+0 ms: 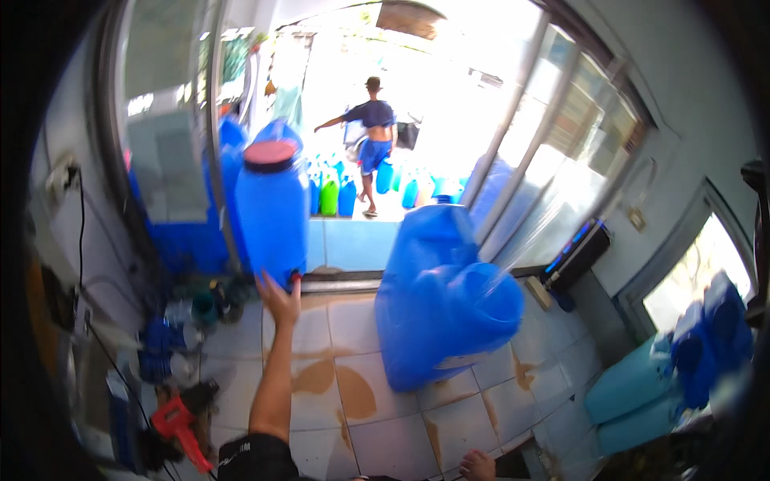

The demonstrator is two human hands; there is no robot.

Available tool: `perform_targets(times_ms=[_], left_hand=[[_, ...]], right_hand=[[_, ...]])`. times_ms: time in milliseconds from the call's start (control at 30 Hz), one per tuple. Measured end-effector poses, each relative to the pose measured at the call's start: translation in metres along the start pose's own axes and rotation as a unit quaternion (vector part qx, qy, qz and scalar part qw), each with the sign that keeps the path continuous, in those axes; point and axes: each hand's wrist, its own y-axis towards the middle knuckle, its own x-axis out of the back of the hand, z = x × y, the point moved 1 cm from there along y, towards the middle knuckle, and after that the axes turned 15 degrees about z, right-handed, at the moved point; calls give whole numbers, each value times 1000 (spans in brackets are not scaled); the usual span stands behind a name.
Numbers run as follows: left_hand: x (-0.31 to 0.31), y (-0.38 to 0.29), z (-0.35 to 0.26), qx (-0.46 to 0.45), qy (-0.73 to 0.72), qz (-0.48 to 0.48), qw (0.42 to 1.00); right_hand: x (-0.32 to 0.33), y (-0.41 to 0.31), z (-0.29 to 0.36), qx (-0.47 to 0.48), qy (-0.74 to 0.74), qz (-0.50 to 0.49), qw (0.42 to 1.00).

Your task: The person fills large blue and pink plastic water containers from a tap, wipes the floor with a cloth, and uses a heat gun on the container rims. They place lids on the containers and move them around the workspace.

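My left hand (280, 299) reaches forward with fingers spread, at the foot of a tall blue plastic container (274, 210) with a red lid and a small red tap; whether it touches the container is unclear. At the bottom edge is my right hand (477, 465), partly cut off, its fingers bent; whether it holds anything cannot be seen. Between and ahead of the hands, a large blue plastic jug (415, 300) leans on the tiled floor beside an open-topped blue container (490, 300).
A person (375, 129) walks outside the doorway among blue and green jugs (329, 195). A red heat gun or drill (180, 424) and cables lie at left. Light-blue containers (628, 391) stand at right. Wet brown patches (356, 388) mark the tiles. A door track (343, 285) crosses the threshold.
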Motion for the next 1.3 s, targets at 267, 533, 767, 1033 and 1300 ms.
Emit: perform_targets(times_ms=[267, 533, 767, 1033, 1300], left_hand=[[84, -378, -76, 193, -381, 523, 737], [78, -440, -192, 148, -272, 686, 659], [-3, -415, -259, -35, -137, 665, 733], [-71, -438, -340, -146, -235, 616, 738], [-108, -431, -430, -239, -379, 545, 709]], right_hand=[[19, 36, 87, 193, -69, 53, 977], [60, 25, 250, 444, -451, -1, 774], [258, -104, 463, 529, -558, -461, 443], [445, -261, 624, 219, -620, -699, 279], [313, -335, 762, 344, -658, -666, 70]])
